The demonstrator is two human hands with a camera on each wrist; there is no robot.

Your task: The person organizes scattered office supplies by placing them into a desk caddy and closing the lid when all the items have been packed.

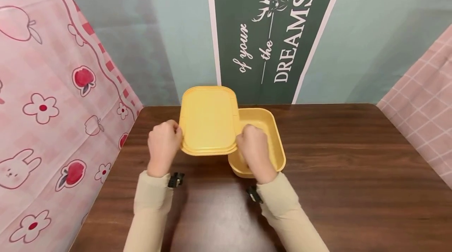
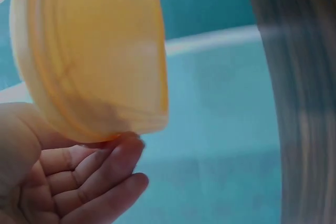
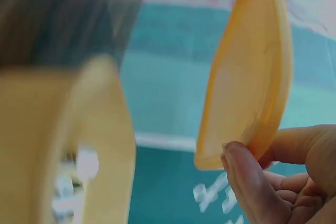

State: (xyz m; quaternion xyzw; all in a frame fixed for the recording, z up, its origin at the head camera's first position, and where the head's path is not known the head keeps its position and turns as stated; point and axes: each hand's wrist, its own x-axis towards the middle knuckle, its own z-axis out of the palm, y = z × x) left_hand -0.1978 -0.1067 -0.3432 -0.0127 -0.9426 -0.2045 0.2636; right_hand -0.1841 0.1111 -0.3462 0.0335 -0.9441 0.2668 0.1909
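Observation:
A yellow rounded-square lid (image 1: 209, 120) is held up above the table, to the left of a deeper yellow box (image 1: 277, 142) and partly overlapping it in the head view. My left hand (image 1: 164, 144) pinches the lid's left edge; in the left wrist view, the fingertips (image 2: 128, 148) lie under its rim. At the opposite edge my right hand (image 1: 255, 148) pinches the lid between thumb and fingers, in front of the box. The uncovered box (image 3: 113, 140) holds small white and dark things (image 3: 73, 182), blurred in the right wrist view and mostly hidden by my right hand in the head view.
The box stands on a dark wooden table (image 1: 335, 157) near its back edge. A blue-green and dark green printed cloth (image 1: 169, 28) hangs behind. Pink patterned cloth (image 1: 42, 87) borders the left side, and pink checked cloth (image 1: 427, 99) the right.

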